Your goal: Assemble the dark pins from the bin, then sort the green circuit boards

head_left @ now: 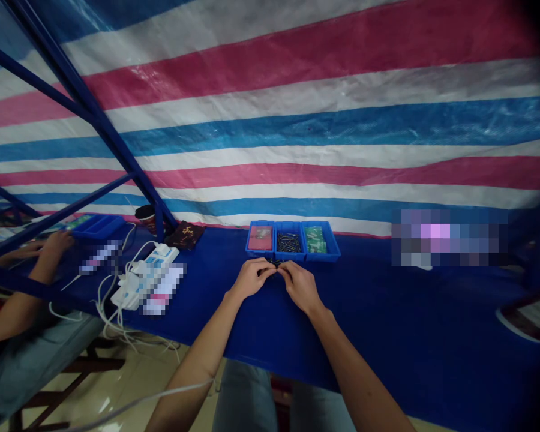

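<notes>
My left hand [254,277] and my right hand [299,284] meet fingertip to fingertip over the blue table, just in front of three joined blue bins. Both hands are closed in a pinch. Whatever lies between the fingertips is too small to make out. A few small dark slender pieces [276,262] show just behind the fingertips. The middle bin [290,257] holds many dark slender pieces that look like screws. In the left bin lies a pink-red item [260,237]. Green pieces like small circuit boards [315,239] fill the right bin.
On the left lie a white power strip [146,277] with tangled cables, a dark packet [185,234] and a dark cup [146,217]. A co-worker's hands [56,245] are beyond the blue frame [112,141]. A striped tarp [319,132] hangs behind. A pixelated patch covers the right rear.
</notes>
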A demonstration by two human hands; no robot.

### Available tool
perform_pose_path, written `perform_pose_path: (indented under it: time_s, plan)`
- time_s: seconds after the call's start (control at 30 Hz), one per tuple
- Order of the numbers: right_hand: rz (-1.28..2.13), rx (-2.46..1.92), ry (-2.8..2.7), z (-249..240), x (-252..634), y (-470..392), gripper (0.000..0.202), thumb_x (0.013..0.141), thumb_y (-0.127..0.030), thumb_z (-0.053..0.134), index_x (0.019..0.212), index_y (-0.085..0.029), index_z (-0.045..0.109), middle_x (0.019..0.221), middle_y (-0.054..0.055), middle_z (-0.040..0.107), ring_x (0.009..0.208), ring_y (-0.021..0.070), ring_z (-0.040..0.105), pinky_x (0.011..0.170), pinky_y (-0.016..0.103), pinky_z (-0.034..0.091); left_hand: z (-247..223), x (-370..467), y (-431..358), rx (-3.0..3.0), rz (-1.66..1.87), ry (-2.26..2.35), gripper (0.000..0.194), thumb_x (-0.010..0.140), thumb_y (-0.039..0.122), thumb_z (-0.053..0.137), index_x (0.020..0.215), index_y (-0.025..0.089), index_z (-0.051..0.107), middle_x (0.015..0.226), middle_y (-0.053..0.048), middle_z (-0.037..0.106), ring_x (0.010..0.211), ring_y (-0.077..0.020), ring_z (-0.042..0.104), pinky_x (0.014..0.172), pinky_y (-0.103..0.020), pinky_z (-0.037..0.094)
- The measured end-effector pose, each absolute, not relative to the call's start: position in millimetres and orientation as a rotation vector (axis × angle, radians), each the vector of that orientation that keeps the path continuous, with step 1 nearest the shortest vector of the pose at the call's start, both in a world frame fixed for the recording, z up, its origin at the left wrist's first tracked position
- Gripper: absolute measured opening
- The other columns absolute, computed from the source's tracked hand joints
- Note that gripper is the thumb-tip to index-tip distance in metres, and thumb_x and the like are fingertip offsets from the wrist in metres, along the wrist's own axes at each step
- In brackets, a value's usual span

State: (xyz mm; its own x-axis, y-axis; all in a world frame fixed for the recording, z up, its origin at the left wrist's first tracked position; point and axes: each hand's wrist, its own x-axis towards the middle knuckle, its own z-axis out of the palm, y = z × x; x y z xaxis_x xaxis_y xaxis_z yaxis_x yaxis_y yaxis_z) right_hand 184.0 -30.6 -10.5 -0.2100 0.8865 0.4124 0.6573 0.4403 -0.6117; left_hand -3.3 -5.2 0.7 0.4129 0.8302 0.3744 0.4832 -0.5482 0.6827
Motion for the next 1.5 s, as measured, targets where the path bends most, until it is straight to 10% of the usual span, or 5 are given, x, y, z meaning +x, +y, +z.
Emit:
perform_pose_path:
  time_s: [1.5]
  plan:
    - [0.354, -1.172, -1.856, -12.4, 187.1, -28.8, 0.02, 0.101, -0.031, 0.048, 0.097, -0.024, 0.066, 0.096, 0.003, 0.068, 0.083, 0.0173, 0.066, 0.078, 0.027, 0.048, -3.1, -5.1, -1.3, 2.113, 1.045, 1.126, 0.027, 0.094, 0.034, 0.058, 0.087, 0.014, 0.075, 0.076, -0.005, 0.069, 0.066, -0.0137, 0.059, 0.065, -0.024, 0.043]
